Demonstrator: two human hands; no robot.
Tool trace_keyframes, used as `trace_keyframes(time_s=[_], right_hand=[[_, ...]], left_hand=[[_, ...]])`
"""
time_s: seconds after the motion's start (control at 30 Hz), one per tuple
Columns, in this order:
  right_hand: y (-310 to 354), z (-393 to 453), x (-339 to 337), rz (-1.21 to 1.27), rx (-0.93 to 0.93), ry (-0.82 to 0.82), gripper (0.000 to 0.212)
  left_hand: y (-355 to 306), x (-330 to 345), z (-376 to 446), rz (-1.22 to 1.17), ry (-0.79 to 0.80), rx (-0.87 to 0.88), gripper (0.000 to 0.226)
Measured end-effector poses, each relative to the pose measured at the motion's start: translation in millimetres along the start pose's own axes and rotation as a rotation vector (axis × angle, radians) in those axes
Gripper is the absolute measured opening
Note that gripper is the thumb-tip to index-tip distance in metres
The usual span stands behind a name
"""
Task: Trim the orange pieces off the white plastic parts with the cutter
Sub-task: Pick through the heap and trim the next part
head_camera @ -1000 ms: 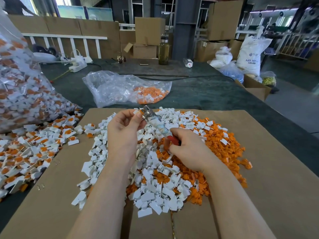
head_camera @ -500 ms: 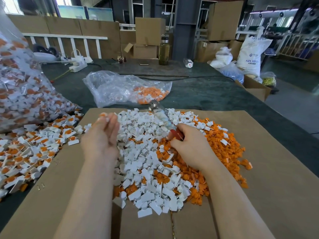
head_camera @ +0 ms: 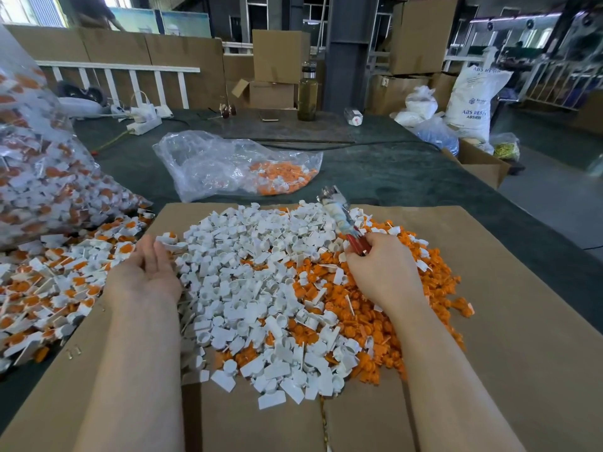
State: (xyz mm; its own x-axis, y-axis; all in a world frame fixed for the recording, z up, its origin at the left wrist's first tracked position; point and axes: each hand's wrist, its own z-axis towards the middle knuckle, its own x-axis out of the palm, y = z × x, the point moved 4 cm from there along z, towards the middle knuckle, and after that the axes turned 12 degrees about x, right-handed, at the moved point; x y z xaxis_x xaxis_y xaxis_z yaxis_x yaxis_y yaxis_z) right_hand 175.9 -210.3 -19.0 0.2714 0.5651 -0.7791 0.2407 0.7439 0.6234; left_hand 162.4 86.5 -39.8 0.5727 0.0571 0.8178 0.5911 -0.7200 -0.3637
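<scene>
The left hand (head_camera: 146, 272) is lying palm up at the centre left of the frame, fingers relaxed and loosely spread, holding nothing that can be made out; its fingertips are reaching toward the untrimmed white-and-orange plastic parts (head_camera: 62, 282) scattered at the left edge, beside the brown cardboard sheet (head_camera: 522, 321); the right hand (head_camera: 383, 272) is curling round the red handles of the metal-nosed cutter (head_camera: 342, 220), whose taped shank and bright tip are pointing up and away toward the upper centre; whether the blades are parted cannot be told; the heap of trimmed white plastic parts (head_camera: 254, 282) is occupying the middle of the cardboard, and the pile of cut-off orange plastic pieces (head_camera: 368, 314) is lying touching it on the right, partly under the right wrist; a large clear plastic bag of untrimmed parts (head_camera: 39, 177) is bulging at the upper left, and a smaller clear bag holding orange scraps (head_camera: 235, 168) is resting on the dark green table (head_camera: 408, 171) beyond the cardboard; judged from appearance, each part is looking very light, rigid and smooth, thus likely to skid or flick away when snipped; the sound hold is appearing to be a fingertip pinch on the flat white tab, leaving the orange portion exposed to the blades; the thin joint is likely to shear cleanly with little force; loose pieces are likely to slide under the fingers, so single parts are better picked from the sparse fringe of the scatter than from the thick of it.
</scene>
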Motion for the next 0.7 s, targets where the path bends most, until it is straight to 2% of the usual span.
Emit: trace_keyframes(time_s=[0.13, 0.23, 0.4, 0.53, 0.63, 0.7], right_hand=[[0.0, 0.7, 3.5, -0.1, -0.017, 0.004, 0.027], [4.9, -0.8, 9.0, -0.068, -0.067, 0.033, 0.026], [16.7, -8.6, 20.2, -0.101, -0.166, 0.03, 0.019], [19.6, -12.1, 25.5, -0.178, -0.186, 0.015, 0.018], [19.9, -13.3, 27.8, -0.237, -0.198, 0.019, 0.02], [20.6, -13.9, 28.9, -0.266, -0.195, 0.02, 0.019]], left_hand=[[0.3, 0.5, -3.1, 0.011, 0.043, 0.013, 0.035], [5.2, 5.5, -11.2, 0.302, 0.125, 0.033, 0.021], [32.4, 17.5, -37.8, 0.982, 0.578, 0.138, 0.009], [54.1, 17.9, -52.4, 1.4, 0.898, 0.417, 0.006], [65.1, 16.0, -52.8, 1.666, 1.054, 0.565, 0.007], [71.0, 14.2, -53.7, 1.753, 1.129, 0.61, 0.013]])
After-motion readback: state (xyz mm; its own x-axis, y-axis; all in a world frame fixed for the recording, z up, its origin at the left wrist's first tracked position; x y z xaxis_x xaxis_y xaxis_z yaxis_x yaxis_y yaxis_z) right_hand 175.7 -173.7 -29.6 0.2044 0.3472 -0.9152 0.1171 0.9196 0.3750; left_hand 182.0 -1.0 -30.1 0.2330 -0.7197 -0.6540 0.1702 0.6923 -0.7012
